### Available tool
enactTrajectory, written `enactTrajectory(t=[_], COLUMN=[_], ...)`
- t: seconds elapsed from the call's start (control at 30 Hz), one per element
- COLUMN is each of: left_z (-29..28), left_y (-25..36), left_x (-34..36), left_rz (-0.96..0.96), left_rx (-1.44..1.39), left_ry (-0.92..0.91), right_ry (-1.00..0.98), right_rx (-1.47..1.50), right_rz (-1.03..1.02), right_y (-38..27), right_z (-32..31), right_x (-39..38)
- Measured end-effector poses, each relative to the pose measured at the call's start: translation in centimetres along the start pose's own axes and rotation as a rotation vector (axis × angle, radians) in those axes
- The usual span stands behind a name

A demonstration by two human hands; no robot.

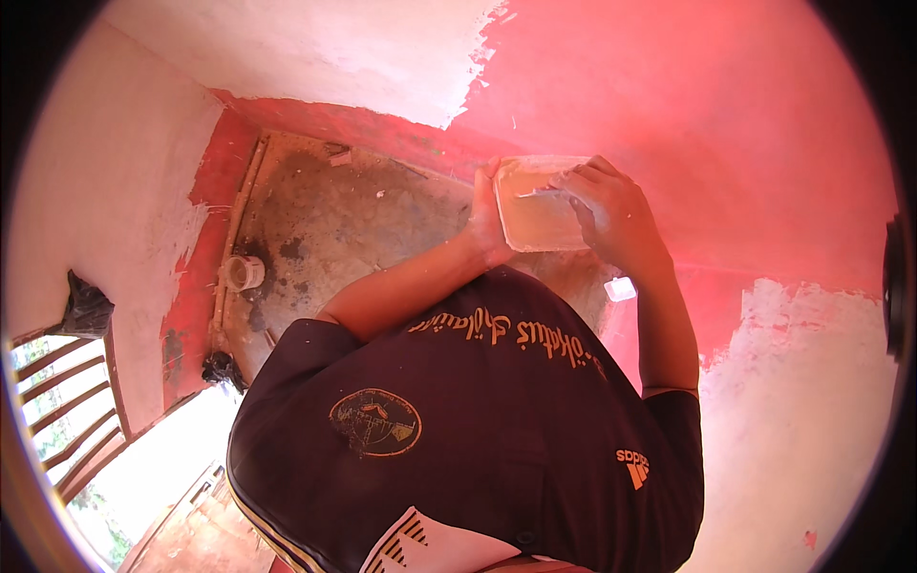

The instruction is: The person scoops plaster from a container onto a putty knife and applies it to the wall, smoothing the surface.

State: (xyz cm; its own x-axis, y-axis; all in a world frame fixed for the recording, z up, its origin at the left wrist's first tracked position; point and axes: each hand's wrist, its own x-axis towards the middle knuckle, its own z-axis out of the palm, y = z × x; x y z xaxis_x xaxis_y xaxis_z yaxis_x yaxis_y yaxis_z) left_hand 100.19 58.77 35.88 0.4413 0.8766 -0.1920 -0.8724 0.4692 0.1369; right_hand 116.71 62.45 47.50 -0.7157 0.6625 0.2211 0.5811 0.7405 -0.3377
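A shallow rectangular tub (546,161) with a pale rim and a tan inside is held up in front of my chest. My left hand (486,222) grips it by its left side, with the fingers partly hidden beyond the edge. Over the tub's right part is my right hand (611,212), its fingers curled and pointing in toward the middle. At its fingertips shows a thin whitish sliver (541,192); whether this is a tool's edge or pale paste I cannot tell. Whitish smears lie on the right fingers.
A patchy pink and white wall (650,105) rises close ahead and to the right. On the stained floor (334,229) stands a small white bucket (245,273) at the left. Black plastic (222,369) lies near it, by a bright opening. A barred window (69,396) is at far left.
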Motion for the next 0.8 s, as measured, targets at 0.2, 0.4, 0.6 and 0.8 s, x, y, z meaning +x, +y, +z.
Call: enactTrajectory(t=[0.2,0.4,0.6,0.8], left_z=[-0.5,0.8,0.4,-0.5], left_y=[-0.2,-1.1,-1.0,-0.9], left_x=[0.4,-0.3,0.0,0.5], left_rz=[-0.023,-0.04,-0.014,0.008], left_rx=[-0.034,-0.026,0.023,0.026], left_ry=[-0.037,-0.12,-0.112,-0.101], right_ry=[-0.072,0.064,0.144,0.156], right_rx=[0.018,-0.025,-0.078,-0.142], right_rz=[0.059,0.007,-0.017,-0.024], right_y=[-0.5,0.2,0.5,0.7], right_z=[-0.7,-0.7,-0.4,0.6], right_x=[-0.3,-1.0,-0.7,-0.9])
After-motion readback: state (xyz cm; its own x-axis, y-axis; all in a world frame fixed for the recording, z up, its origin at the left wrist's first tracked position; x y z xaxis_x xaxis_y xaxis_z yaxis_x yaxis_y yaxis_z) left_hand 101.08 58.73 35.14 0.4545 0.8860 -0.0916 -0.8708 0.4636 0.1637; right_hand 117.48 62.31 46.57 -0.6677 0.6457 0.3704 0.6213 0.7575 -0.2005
